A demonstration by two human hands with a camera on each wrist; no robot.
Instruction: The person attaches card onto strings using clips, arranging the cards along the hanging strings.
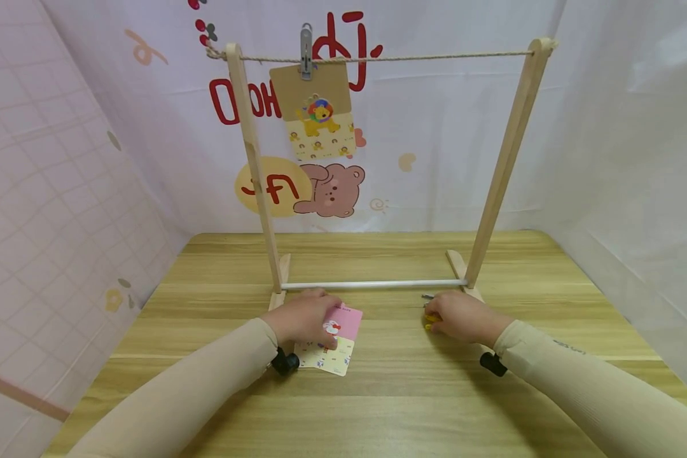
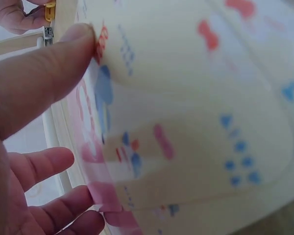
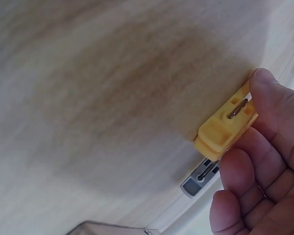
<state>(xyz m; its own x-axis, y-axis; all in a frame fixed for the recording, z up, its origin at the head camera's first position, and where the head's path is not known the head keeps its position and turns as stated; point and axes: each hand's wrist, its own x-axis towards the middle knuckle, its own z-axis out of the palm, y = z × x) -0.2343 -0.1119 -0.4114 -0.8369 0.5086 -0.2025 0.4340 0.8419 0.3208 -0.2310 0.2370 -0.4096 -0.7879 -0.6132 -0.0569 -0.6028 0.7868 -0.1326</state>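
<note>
Left hand [image 1: 305,318] lies over a pink-and-cream rectangular card with a printed cartoon character [image 1: 341,346], by the left foot of an upright frame of pale wooden posts [image 1: 509,152]. Its thumb rests against the card's face and its other fingers reach the pink end; the left wrist view is too close and blurred to tell whether they truly pinch it. Under this card, offset from it, shows a second cream-coloured card with blue and red prints [image 2: 284,73]. The upper card's long axis runs away from the person, pink end towards the frame and slightly rightward. Right hand [image 1: 464,316], by the frame's right foot, pinches a yellow plastic clothespin [image 3: 225,125] between thumb and fingers. So the card lies to the left of that clothespin, well apart from it, with the left hand much nearer. A grey clothespin [image 3: 192,184] lies just beyond the yellow one, near the frame's white bottom rod [image 1: 372,284].

Higher up, a tan-and-cream card with a yellow lion [image 1: 320,137] hangs near the frame's left post from a beige twisted rope [image 1: 452,56], held by a light grey clip [image 1: 306,51]. The frame stands on a wood-grain table [image 1: 401,413]. Left of it hangs a white cloth with a pale pink grid [image 1: 46,191]; behind it, a white curtain with red lettering and a pink bear [image 1: 464,159].
</note>
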